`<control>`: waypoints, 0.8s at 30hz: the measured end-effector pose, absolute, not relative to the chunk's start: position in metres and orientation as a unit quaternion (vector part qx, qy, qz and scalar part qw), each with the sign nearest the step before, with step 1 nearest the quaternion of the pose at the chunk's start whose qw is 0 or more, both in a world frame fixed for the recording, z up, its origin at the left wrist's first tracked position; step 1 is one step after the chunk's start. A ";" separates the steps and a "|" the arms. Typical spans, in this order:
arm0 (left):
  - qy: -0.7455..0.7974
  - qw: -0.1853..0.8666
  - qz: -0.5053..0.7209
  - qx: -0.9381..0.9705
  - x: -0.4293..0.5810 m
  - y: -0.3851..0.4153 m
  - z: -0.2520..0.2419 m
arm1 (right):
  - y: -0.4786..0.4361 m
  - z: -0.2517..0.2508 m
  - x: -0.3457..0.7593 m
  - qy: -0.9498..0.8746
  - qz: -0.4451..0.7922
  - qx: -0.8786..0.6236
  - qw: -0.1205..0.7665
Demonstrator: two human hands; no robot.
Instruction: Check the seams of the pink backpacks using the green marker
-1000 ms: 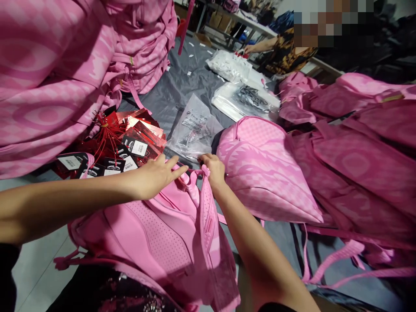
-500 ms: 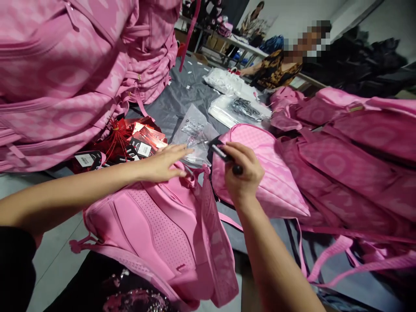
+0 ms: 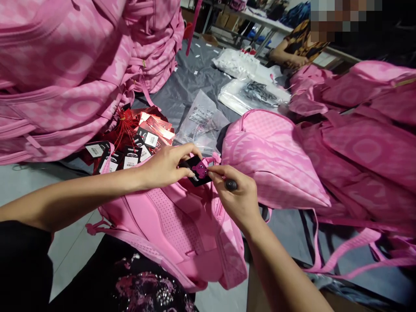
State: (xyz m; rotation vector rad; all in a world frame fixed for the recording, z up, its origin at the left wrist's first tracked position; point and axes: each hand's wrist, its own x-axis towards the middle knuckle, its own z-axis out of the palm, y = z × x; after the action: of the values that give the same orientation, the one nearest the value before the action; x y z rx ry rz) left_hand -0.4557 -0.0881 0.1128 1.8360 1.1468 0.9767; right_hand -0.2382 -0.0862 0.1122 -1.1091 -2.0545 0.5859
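Observation:
A black hang tag with a pink bear print is held above the pink backpack. My left hand pinches the tag by its left side between thumb and fingers. At the tag's right edge, the thumb and fingertips of my right hand are pressed together. A dark tool with a rounded black end is tucked in that same hand; the rest of it is hidden. The backpack lies with its padded, perforated back panel up against my lap, its top strap just behind the tag.
Red foil and black hang tags lie in a bundle beside my left hand. Tall pink backpacks stand at left, more at right. A clear plastic bag and white bags lie ahead. A co-worker is across the table.
The tag, in my right hand before, has come left and down over the backpack. My left hand has closed on it from a flat, open pose. The view has shifted slightly.

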 end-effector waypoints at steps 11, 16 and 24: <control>0.452 0.019 0.201 0.869 -0.498 -0.126 0.059 | -0.093 0.093 -0.233 -0.829 0.199 -0.498 0.156; 0.415 0.009 0.300 0.859 -0.508 -0.131 0.046 | -0.091 0.090 -0.264 -0.869 0.201 -0.450 -0.034; 0.629 0.128 0.158 0.750 -0.511 -0.130 0.046 | -0.088 0.079 -0.279 -0.887 0.164 -0.423 -0.090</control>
State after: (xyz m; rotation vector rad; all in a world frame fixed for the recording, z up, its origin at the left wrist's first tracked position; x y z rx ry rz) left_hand -0.5114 -0.1304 0.0462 2.1833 1.8296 0.4603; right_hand -0.2786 -0.0884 0.0791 -1.4115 -2.9575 0.5464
